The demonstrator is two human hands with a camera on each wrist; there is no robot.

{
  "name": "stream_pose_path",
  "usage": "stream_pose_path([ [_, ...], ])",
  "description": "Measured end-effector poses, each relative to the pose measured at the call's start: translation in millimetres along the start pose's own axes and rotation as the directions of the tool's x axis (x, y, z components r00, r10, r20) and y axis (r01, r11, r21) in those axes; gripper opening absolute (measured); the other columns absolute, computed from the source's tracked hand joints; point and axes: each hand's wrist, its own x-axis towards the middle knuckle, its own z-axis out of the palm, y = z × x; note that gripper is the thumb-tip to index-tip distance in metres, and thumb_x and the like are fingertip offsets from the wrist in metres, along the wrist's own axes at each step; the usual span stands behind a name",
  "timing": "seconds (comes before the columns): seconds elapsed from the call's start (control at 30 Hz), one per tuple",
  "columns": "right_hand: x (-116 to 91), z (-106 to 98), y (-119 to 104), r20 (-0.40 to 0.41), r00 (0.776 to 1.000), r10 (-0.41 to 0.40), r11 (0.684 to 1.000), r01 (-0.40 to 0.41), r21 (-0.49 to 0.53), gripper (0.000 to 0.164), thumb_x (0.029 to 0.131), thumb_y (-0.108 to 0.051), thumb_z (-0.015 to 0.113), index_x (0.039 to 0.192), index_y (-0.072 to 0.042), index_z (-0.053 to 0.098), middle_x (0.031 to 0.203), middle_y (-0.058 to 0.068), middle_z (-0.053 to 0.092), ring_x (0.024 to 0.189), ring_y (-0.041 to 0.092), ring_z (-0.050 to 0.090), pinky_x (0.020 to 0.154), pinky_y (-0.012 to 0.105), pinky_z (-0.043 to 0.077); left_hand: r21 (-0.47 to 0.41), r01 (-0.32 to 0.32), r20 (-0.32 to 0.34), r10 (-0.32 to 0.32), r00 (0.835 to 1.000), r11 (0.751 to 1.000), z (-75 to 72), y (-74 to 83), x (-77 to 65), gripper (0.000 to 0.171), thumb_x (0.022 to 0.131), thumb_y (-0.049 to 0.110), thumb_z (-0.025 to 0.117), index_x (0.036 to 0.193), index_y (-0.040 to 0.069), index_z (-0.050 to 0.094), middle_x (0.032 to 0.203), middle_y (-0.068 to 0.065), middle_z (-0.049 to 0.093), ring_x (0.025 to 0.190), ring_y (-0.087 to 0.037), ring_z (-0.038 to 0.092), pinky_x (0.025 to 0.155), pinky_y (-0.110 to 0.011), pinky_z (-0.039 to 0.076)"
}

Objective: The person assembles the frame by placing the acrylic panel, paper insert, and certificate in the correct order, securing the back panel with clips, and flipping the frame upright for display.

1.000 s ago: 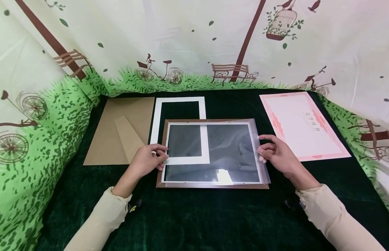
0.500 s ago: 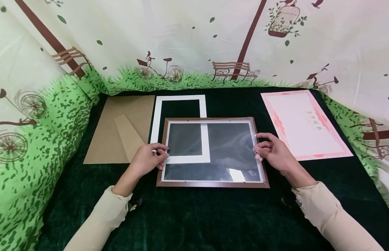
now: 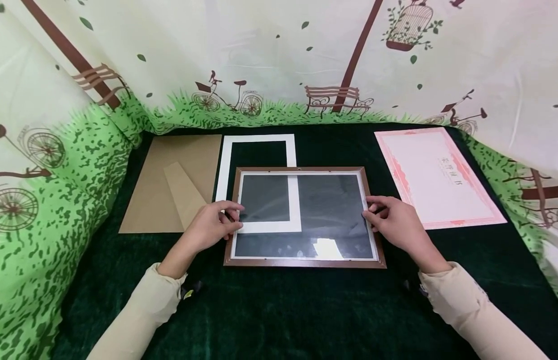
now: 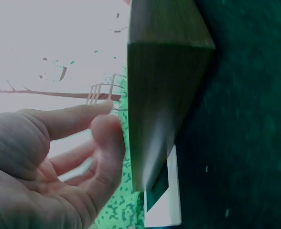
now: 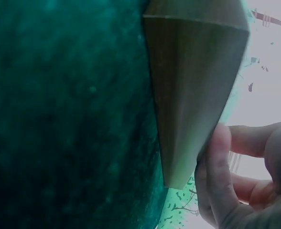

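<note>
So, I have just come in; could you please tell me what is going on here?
A person has the left hand and right hand at opposite short sides of a brown rectangular picture frame. A clear, glossy sheet covers its opening. Through it shows part of a white rectangular paper border, which lies partly beneath the frame. A tan board with a strut lies to the left, and a pink-bordered white paper to the right, both apart from the frame.
</note>
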Motion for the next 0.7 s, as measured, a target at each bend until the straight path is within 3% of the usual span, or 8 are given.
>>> stream_pose_path([
  [0.1, 1, 2, -1, -0.019, 0.999, -0.026, 0.998, 0.025, -0.060, 0.043, 0.093, -0.016, 0.070, 0.130, 0.003, 0.061, 0.095, 0.012, 0.063, 0.069, 0.015, 0.066, 0.052, 0.024, 0.051, 0.111, -0.101, -0.021, 0.104, 0.994, 0.989, -1.0, 0.7, -1.0, 0.032, 0.086, 0.005, 0.076, 0.118, 0.005, 0.070, 0.094, -0.008, 0.064, 0.078, -0.018, 0.059, 0.066, -0.028, 0.053],
  [0.2, 2, 2, -2, -0.037, 0.999, -0.039, 0.993, 0.035, -0.111, 0.043, 0.091, -0.016, 0.072, 0.129, 0.002, 0.063, 0.096, 0.012, 0.062, 0.073, 0.018, 0.065, 0.052, 0.025, 0.049, 0.254, -0.177, -0.013, 0.187, 0.982, 0.951, 0.1, 2.8, -1.9, 0.036, 0.083, 0.008, 0.080, 0.118, 0.009, 0.071, 0.107, -0.009, 0.066, 0.096, -0.024, 0.059, 0.083, -0.039, 0.053],
  [0.33, 3, 2, -3, -0.039, 0.997, -0.073, 0.985, 0.066, -0.160, 0.045, 0.088, -0.016, 0.074, 0.128, 0.000, 0.063, 0.099, 0.014, 0.060, 0.075, 0.020, 0.062, 0.056, 0.027, 0.046, 0.390, -0.266, 0.056, 0.266, 0.962, 0.882, 2.9, 3.6, -0.8, 0.044, 0.080, 0.016, 0.084, 0.122, 0.011, 0.071, 0.131, -0.010, 0.062, 0.124, -0.030, 0.053, 0.106, -0.051, 0.045],
  [0.43, 4, 2, -4, -0.026, 0.994, -0.108, 0.976, 0.101, -0.194, 0.043, 0.088, -0.016, 0.075, 0.127, -0.002, 0.065, 0.101, 0.016, 0.057, 0.074, 0.021, 0.058, 0.056, 0.028, 0.043, 0.418, -0.326, 0.120, 0.304, 0.945, 0.848, 4.7, 2.6, 0.1, 0.052, 0.078, 0.021, 0.086, 0.126, 0.009, 0.069, 0.139, -0.010, 0.058, 0.135, -0.032, 0.048, 0.111, -0.052, 0.041],
  [0.57, 5, 1, -2, 0.013, 0.991, -0.135, 0.965, 0.134, -0.224, 0.044, 0.090, -0.021, 0.074, 0.129, -0.006, 0.065, 0.109, 0.016, 0.053, 0.075, 0.021, 0.052, 0.057, 0.029, 0.041, 0.425, -0.337, 0.177, 0.288, 0.941, 0.840, 6.8, 1.7, -0.6, 0.064, 0.076, 0.029, 0.087, 0.133, 0.010, 0.064, 0.147, -0.010, 0.052, 0.142, -0.032, 0.042, 0.113, -0.053, 0.039],
  [0.7, 5, 1, -2, 0.089, 0.986, -0.143, 0.954, 0.161, -0.251, 0.060, 0.087, -0.036, 0.077, 0.137, -0.008, 0.059, 0.125, 0.017, 0.045, 0.089, 0.025, 0.052, 0.069, 0.035, 0.044, 0.426, -0.307, 0.185, 0.250, 0.950, 0.851, 9.2, 1.8, -1.6, 0.070, 0.075, 0.032, 0.087, 0.137, 0.011, 0.061, 0.152, -0.009, 0.046, 0.145, -0.032, 0.037, 0.114, -0.053, 0.037],
])
